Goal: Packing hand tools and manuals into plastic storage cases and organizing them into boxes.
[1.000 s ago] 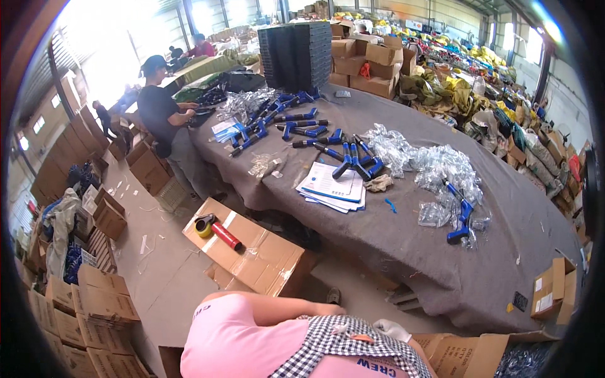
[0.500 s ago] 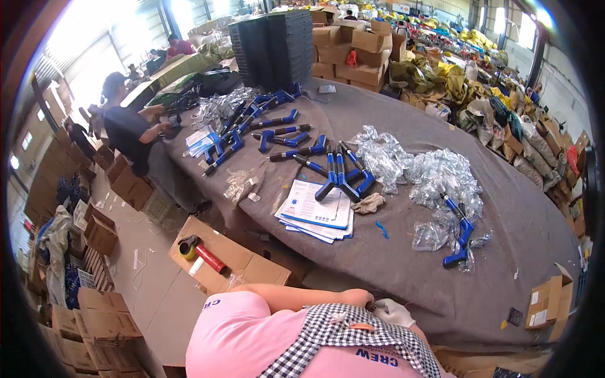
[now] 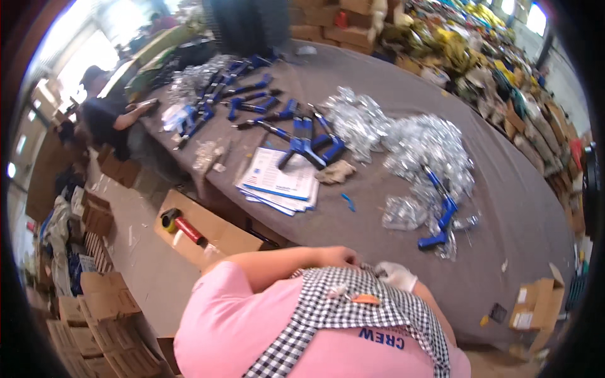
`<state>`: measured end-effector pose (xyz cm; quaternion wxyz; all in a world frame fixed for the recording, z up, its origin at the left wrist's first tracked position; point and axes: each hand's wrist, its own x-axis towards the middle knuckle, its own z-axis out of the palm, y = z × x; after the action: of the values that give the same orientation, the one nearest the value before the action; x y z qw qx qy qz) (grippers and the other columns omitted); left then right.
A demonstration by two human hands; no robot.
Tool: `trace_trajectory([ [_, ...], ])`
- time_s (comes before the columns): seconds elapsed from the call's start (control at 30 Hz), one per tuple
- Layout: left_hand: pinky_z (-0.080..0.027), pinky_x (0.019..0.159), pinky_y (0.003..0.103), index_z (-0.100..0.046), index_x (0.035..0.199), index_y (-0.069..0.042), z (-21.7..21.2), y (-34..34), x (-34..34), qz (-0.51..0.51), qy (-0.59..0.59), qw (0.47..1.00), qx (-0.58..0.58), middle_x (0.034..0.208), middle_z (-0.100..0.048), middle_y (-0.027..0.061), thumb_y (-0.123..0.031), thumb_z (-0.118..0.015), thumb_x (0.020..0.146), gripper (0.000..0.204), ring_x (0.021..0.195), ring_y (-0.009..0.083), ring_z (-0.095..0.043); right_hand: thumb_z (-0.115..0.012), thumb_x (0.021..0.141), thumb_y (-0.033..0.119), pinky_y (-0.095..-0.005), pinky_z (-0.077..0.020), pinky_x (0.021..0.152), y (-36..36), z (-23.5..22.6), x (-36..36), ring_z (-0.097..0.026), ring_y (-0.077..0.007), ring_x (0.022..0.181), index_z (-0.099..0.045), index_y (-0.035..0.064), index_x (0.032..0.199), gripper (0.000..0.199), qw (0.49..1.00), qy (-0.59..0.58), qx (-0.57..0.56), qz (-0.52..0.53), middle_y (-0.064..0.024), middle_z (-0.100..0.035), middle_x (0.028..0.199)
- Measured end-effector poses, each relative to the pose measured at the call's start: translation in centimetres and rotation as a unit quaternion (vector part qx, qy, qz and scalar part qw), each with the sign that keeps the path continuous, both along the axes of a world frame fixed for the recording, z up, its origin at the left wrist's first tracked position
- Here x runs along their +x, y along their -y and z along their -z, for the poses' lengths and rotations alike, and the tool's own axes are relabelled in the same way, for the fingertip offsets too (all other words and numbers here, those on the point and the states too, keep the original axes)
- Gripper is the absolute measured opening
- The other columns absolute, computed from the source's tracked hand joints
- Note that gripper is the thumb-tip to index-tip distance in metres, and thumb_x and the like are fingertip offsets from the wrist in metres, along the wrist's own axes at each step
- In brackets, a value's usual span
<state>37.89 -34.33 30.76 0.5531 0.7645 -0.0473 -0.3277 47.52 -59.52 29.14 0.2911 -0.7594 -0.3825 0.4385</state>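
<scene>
My left hand (image 3: 340, 257) is bare, held close to my body by the table's near edge, with its fingers curled. Beside it is my right hand (image 3: 397, 276) in a white glove, bent inward and partly covered by the checked apron (image 3: 353, 288). Whatever lies between the fingers is too small and hidden to name. Beyond my hands are a stack of printed sheets (image 3: 277, 176), a crumpled beige glove (image 3: 336, 172) and a small blue strip (image 3: 348, 201). Several blue-and-black pistol-grip tools (image 3: 304, 142) lie past the sheets. Another blue tool (image 3: 446, 211) rests on clear plastic bags to the right.
Heaped clear plastic bags (image 3: 428, 148) cover part of the grey cloth-covered table (image 3: 498, 189). An open carton (image 3: 532, 305) is at right. On a cardboard box (image 3: 220, 230) at left lie a red cylinder (image 3: 189, 230) and a tape roll (image 3: 169, 220). A co-worker (image 3: 110, 120) stands far left.
My view has shifted, so the table and its things appear higher and further left. My hands appear higher in view and slightly further apart. The co-worker's arms have moved.
</scene>
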Motion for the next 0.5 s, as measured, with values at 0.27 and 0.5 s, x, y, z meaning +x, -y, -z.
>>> trace_trajectory([
  [0.27, -0.042, 0.095, 0.035, -0.053, 0.125, -0.002, 2.1, 2.5, -1.4, -0.045, -0.105, 0.993, 0.003, 0.119, -0.060, 0.0167, -0.027, -0.057, 0.092, 0.042, 0.111, 0.0237, -0.055, -0.062, 0.075, 0.010, -0.0399, -0.0421, 0.098, 1.7, -3.4, 4.1, -0.055, -0.0336, 0.110, -0.059, 0.0039, 0.118, 0.044, 0.988, 0.083, 0.121, -0.041, -0.0168, -0.065, 0.106],
  [0.5, -0.050, 0.082, 0.030, -0.057, 0.121, -0.002, -1.4, 5.9, -0.2, -0.210, -0.209, 0.947, 0.127, 0.107, -0.064, 0.0109, -0.010, -0.058, 0.091, 0.031, 0.094, 0.0172, -0.061, -0.057, 0.078, 0.010, -0.0431, -0.0447, 0.091, -0.4, -1.4, 5.4, -0.059, -0.0351, 0.104, -0.064, 0.0076, 0.112, 0.035, 0.978, 0.045, 0.133, -0.153, -0.0175, -0.065, 0.107],
])
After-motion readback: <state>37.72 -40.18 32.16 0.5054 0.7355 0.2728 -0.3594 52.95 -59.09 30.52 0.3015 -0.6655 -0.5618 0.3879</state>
